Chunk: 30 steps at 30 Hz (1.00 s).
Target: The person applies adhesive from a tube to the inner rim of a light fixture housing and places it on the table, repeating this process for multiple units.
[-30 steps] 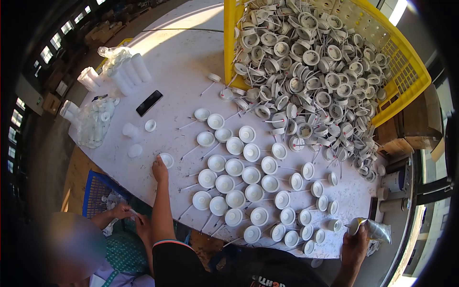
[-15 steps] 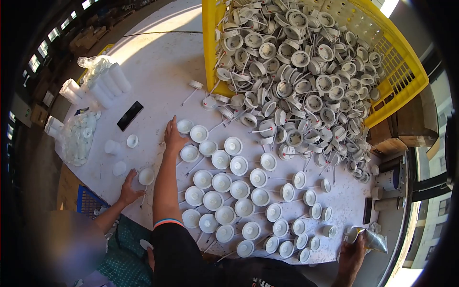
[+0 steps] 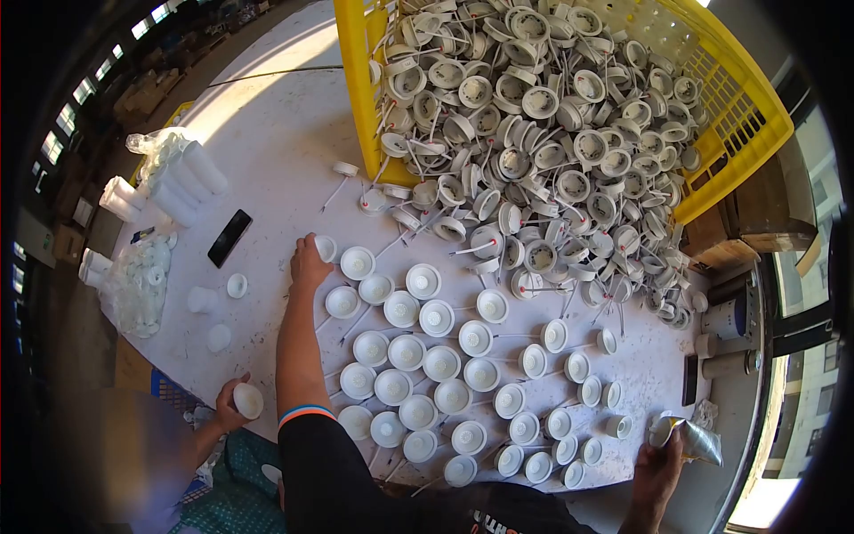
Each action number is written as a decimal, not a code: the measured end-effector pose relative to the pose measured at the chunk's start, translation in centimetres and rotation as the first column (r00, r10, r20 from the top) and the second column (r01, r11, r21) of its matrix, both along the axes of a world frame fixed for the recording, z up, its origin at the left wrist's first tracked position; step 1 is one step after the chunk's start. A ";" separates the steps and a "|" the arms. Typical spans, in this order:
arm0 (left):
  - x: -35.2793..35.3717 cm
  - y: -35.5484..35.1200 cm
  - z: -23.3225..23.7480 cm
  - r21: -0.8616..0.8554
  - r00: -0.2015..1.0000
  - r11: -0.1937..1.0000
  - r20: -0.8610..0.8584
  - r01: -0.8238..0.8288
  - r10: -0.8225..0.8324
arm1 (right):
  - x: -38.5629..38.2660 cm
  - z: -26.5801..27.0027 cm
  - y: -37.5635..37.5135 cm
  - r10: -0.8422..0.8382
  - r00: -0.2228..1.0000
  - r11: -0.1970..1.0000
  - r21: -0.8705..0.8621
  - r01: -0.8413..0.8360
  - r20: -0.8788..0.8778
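Observation:
My left hand [image 3: 310,263] reaches to the far left corner of a spread of white round lamp housings [image 3: 401,309] on the table. Its fingers close around the edge of one white lamp housing [image 3: 326,249], which looks slightly tilted. Low on the right, my right hand [image 3: 656,472] grips a silver and gold foil pouch [image 3: 701,443] by its side; a round rim shows at its left end. Most housings lie open side up in loose rows, several with thin wires trailing.
A yellow crate [image 3: 358,98] at the back spills wired ring-shaped parts [image 3: 543,160] onto the table. A phone [image 3: 229,238], stacked white cups [image 3: 191,178] and a plastic bag of parts [image 3: 142,280] lie left. At the lower left, a co-worker's hand [image 3: 229,411] holds a white cup-shaped piece [image 3: 248,401].
My left hand has gone from open beside the corner housing to closed on its edge. The co-worker's hand has drawn back toward their body with a white piece. The view has shifted slightly.

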State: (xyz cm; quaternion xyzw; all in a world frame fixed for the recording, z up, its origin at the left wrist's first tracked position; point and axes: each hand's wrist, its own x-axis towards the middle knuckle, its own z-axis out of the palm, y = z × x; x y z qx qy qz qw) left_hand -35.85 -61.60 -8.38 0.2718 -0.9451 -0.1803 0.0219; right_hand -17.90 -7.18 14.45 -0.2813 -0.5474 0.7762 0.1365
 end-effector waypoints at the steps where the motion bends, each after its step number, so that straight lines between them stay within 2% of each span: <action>1: 0.4 0.6 0.7 0.000 1.000 1.000 -0.002 0.010 -0.010 | 0.2 0.1 0.1 -0.010 1.000 1.000 0.000 0.010 -0.002; 3: 1.4 1.9 2.8 0.071 0.952 0.996 -0.296 -0.058 0.077 | 0.7 0.1 0.3 0.103 0.994 0.995 0.007 -0.103 -0.033; 4: 2.0 3.4 4.5 0.068 0.918 0.998 -0.396 0.013 0.015 | 0.8 0.4 0.2 0.113 0.993 0.994 0.005 -0.113 -0.032; 5: 2.8 5.3 6.5 0.057 0.917 0.998 -0.400 0.032 -0.006 | 0.8 0.5 0.0 0.094 0.995 0.996 -0.005 -0.095 -0.038; 7: 4.8 10.0 10.6 0.031 0.830 0.968 -0.522 0.250 -0.198 | 1.2 0.6 -0.1 0.140 0.987 0.986 -0.077 -0.145 -0.074; 9: 7.3 15.1 13.8 0.083 0.776 0.902 -0.548 0.423 -0.313 | 1.4 0.6 -0.5 0.171 0.982 0.976 -0.119 -0.180 -0.086; 11: 10.0 20.4 16.5 0.348 0.754 0.737 -0.572 0.580 -0.324 | 1.3 0.6 -0.8 0.270 0.947 0.949 -0.115 -0.292 -0.172; 13: 12.9 25.6 18.9 0.465 0.761 0.627 -0.543 0.625 -0.356 | 1.3 0.6 -1.2 0.310 0.919 0.923 -0.156 -0.353 -0.244; 15: 15.1 30.0 19.6 0.448 0.704 0.558 -0.570 0.698 -0.423 | 1.2 0.4 -1.4 0.323 0.884 0.897 -0.189 -0.400 -0.337; 17: 17.1 33.8 20.1 0.476 0.685 0.498 -0.573 0.725 -0.449 | 1.2 0.5 -1.6 0.256 0.892 0.909 -0.221 -0.354 -0.373; 20: 19.6 38.9 21.4 0.524 0.658 0.398 -0.617 0.753 -0.432 | 1.4 0.2 -0.6 0.249 0.863 0.896 -0.233 -0.378 -0.439; 21: 20.2 40.5 21.3 0.506 0.638 0.391 -0.651 0.769 -0.412 | 1.5 0.4 -0.1 0.243 0.876 0.905 -0.226 -0.359 -0.417; 22: 21.0 41.7 21.8 0.601 0.678 0.319 -0.609 0.733 -0.411 | 1.7 0.6 0.4 0.241 0.893 0.904 -0.247 -0.349 -0.381; 23: 21.6 43.1 22.3 0.595 0.671 0.316 -0.615 0.739 -0.413 | 1.9 0.9 1.1 0.243 0.907 0.900 -0.269 -0.343 -0.345; 25: 22.7 45.7 22.9 0.665 0.691 0.208 -0.643 0.718 -0.329 | 2.4 1.1 3.0 0.227 0.925 0.908 -0.276 -0.314 -0.304; 26: 23.1 46.5 22.6 0.666 0.675 0.164 -0.653 0.728 -0.344 | 2.5 1.1 4.0 0.229 0.935 0.904 -0.297 -0.308 -0.271; 27: 23.5 47.1 22.4 0.661 0.673 0.172 -0.654 0.731 -0.347 | 2.6 1.2 5.1 0.232 0.943 0.899 -0.317 -0.302 -0.240; 29: 24.1 48.6 22.2 0.820 0.759 -0.112 -0.564 0.561 -0.326 | 2.8 1.3 7.3 0.219 0.941 0.895 -0.332 -0.299 -0.258; 30: 24.5 49.9 23.0 0.838 0.785 -0.088 -0.536 0.538 -0.310 | 2.9 1.2 8.6 0.231 0.941 0.893 -0.330 -0.306 -0.247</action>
